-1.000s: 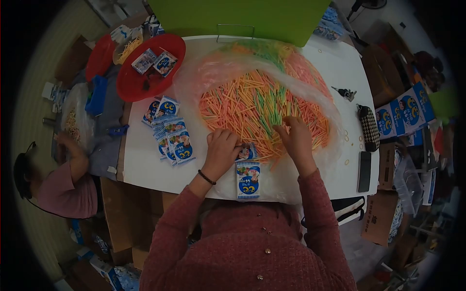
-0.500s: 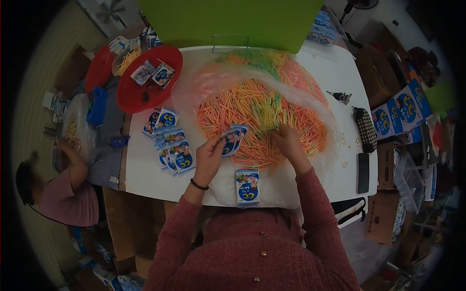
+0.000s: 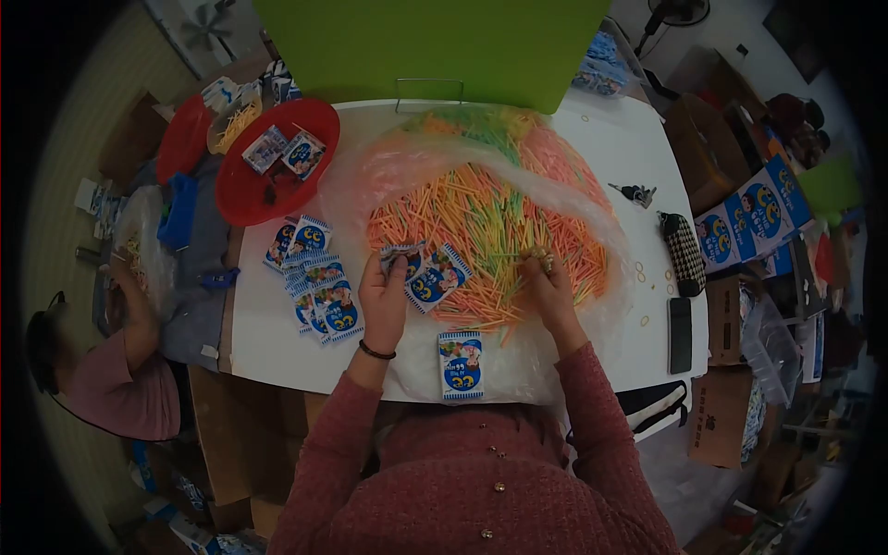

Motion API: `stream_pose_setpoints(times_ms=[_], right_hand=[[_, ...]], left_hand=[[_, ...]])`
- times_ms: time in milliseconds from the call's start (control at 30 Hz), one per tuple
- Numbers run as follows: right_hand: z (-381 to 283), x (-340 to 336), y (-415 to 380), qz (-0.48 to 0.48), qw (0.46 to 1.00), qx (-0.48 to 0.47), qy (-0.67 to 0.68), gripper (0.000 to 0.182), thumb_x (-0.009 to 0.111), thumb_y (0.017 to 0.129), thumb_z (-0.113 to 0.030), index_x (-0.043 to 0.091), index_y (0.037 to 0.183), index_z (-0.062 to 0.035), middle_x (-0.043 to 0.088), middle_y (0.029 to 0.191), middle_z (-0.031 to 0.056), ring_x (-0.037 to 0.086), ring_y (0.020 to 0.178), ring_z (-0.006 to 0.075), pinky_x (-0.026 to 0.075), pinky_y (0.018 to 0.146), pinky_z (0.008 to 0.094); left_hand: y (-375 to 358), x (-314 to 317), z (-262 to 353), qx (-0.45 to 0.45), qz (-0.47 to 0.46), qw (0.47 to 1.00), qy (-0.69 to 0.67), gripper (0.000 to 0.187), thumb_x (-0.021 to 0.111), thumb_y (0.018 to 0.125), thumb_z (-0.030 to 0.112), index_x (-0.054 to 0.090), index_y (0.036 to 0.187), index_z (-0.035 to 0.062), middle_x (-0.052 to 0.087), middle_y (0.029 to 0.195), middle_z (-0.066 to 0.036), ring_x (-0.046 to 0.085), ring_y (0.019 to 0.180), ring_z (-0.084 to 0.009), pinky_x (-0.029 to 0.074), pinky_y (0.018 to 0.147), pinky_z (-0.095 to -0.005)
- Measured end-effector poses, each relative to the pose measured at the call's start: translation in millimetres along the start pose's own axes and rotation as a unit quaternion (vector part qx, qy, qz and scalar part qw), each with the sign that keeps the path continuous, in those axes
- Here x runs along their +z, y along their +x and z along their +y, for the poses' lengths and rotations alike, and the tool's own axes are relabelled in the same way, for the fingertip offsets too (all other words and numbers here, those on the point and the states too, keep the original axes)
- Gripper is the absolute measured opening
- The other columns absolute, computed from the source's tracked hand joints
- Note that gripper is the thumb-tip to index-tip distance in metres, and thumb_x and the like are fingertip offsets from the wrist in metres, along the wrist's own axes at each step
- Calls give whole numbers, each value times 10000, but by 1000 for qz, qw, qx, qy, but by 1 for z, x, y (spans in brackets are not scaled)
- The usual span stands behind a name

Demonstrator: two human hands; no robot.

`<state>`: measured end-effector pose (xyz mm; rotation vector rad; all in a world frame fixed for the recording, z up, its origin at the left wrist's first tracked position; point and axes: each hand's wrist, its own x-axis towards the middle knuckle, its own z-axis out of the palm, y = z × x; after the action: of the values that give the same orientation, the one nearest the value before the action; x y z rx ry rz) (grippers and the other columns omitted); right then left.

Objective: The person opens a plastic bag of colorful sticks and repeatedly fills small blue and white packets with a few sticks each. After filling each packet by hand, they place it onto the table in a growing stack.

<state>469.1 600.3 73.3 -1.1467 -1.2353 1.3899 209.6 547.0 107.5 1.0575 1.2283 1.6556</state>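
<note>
Left hand (image 3: 383, 289) pinched on blue packet (image 3: 438, 280); right hand (image 3: 548, 277) narrowly curled at coloured sticks (image 3: 462, 217), grip unclear.

White tabletop (image 3: 268, 344). Centre: open clear plastic bag (image 3: 356, 190), spread low, heaped with thin multicoloured sticks (image 3: 416, 213). Left side: overlapping blue-and-white printed sachets (image 3: 338, 310). Far left corner: round red basin (image 3: 296, 199). Right side, far to near: bunch of keys (image 3: 636, 195); houndstooth zip pouch (image 3: 683, 254); dark smartphone (image 3: 680, 335), just beyond the pouch's near end. Several loose rubber bands (image 3: 641, 321) left of pouch and phone.
</note>
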Motion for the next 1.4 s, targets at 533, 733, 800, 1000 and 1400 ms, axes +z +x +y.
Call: stream_pose_setpoints(times_ms=[533, 733, 800, 1000, 1400], right_hand=[[-27, -18, 6, 62, 964, 100, 237, 220, 459, 1020, -196, 592, 1098, -40, 625, 1107, 73, 570, 1065, 161, 447, 944, 333], [-14, -24, -5, 24, 896, -226, -382, 193, 502, 987, -141, 601, 1128, -52, 666, 1068, 92, 585, 1093, 237, 422, 995, 359], [-20, -22, -8, 25, 818, -301, -489, 182, 513, 977, -116, 602, 1123, -51, 670, 1056, 96, 590, 1090, 252, 421, 998, 356], [-20, -22, -12, 33, 991, -86, -97, 171, 528, 970, -98, 592, 1113, -31, 677, 1061, 96, 638, 983, 178, 494, 827, 287], [-14, -16, -19, 1, 972, -140, -187, 153, 532, 969, -94, 615, 1076, -21, 657, 1024, 75, 624, 943, 125, 485, 822, 265]], left_hand=[[-19, 30, 9, -389, -107, 859, -314, 273, 544, 985, 213, 575, 1186, 30, 655, 1109, -74, 663, 986, -208, 599, 821, -406], [-35, 38, -7, -343, -121, 911, -195, 249, 582, 967, 213, 633, 1099, 8, 675, 1061, -72, 669, 959, -181, 599, 815, -377], [-36, 39, -8, -331, -135, 916, -183, 217, 590, 964, 189, 649, 1070, 10, 684, 1049, -63, 670, 930, -149, 583, 800, -319], [-35, 39, -16, -388, -126, 866, -288, 174, 609, 954, 166, 684, 1012, 20, 696, 1020, -41, 654, 887, -76, 516, 782, -206], [-38, 42, 0, -345, -106, 891, -275, 211, 582, 971, 160, 680, 1062, -4, 698, 1010, -35, 635, 909, -70, 510, 795, -211]])
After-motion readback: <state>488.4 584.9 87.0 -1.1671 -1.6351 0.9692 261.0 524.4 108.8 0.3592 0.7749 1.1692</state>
